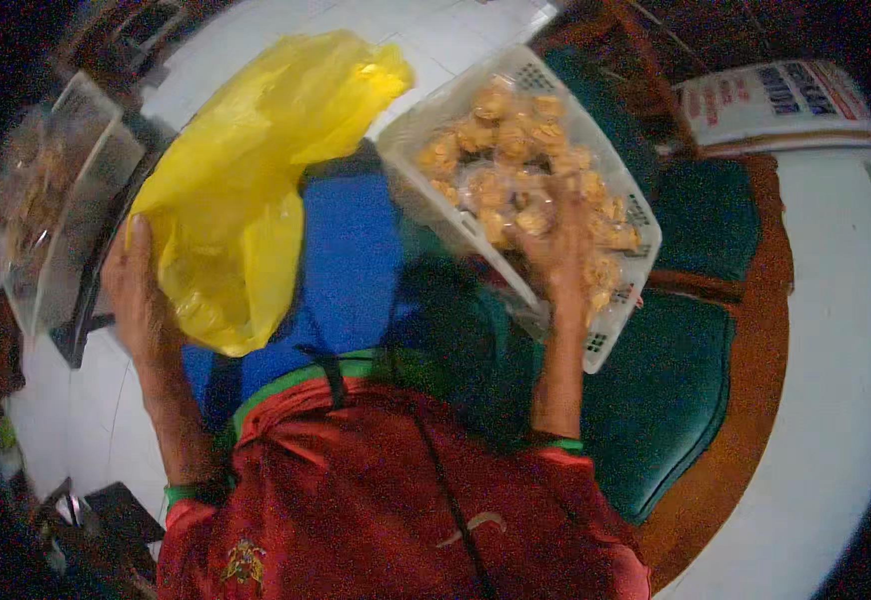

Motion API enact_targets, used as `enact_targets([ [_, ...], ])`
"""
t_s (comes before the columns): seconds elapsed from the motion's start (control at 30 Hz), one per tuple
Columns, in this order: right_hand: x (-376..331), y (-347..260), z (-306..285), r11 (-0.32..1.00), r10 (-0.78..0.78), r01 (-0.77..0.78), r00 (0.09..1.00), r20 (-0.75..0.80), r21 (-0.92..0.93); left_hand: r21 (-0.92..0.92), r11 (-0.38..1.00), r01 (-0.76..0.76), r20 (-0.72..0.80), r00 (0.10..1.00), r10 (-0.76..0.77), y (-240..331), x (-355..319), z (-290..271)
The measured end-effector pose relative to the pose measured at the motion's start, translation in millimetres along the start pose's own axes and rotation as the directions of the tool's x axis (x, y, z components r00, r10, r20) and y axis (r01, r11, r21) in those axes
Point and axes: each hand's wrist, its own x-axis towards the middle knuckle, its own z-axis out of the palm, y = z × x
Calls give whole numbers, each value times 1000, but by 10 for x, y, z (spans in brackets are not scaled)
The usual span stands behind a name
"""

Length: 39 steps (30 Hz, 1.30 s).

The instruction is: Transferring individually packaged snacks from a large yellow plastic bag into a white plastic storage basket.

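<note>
A yellow plastic bag hangs in front of me on the left, its upper part stretching away toward the far side. My left hand grips it by its left edge. To the right, a tilted white plastic basket holds several clear packets of orange-brown snacks. My right hand reaches in over the basket's near side, down among the packets. Motion smears its fingers, so whether they hold a packet does not show.
Another pale plastic basket with clear-wrapped brown items stands at the far left. Under the right-hand basket is a green padded seat with a brown wooden frame. A printed white sack lies at the back right. White tiles cover the floor.
</note>
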Motion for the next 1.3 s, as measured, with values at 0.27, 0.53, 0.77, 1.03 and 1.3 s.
enact_targets([
  [0.27, 8, -1662, -435, 613, -378, 175, 921, 92, 770, -257, 966, -25, -12, 1000, 23, 187, -108, 223],
  [0.53, 91, -2937, 2056, 629, -741, 512, 622, 253, 585, 298, 917, -264, -170, 931, 324, 346, -356, 200],
  [0.77, -199, -2763, 1233, 647, -635, 370, 746, 202, 667, -76, 997, -14, -120, 993, 5, 286, -235, 9],
  [1.03, 734, -1451, 84, 849, -218, 254, 967, -130, 463, -35, 999, -29, -179, 984, 22, 32, -200, -214],
  [1.3, 1587, 15, 640, 939, 153, -37, 935, 319, -343, -209, 977, 44, -122, 990, -71, 44, -63, -16],
])
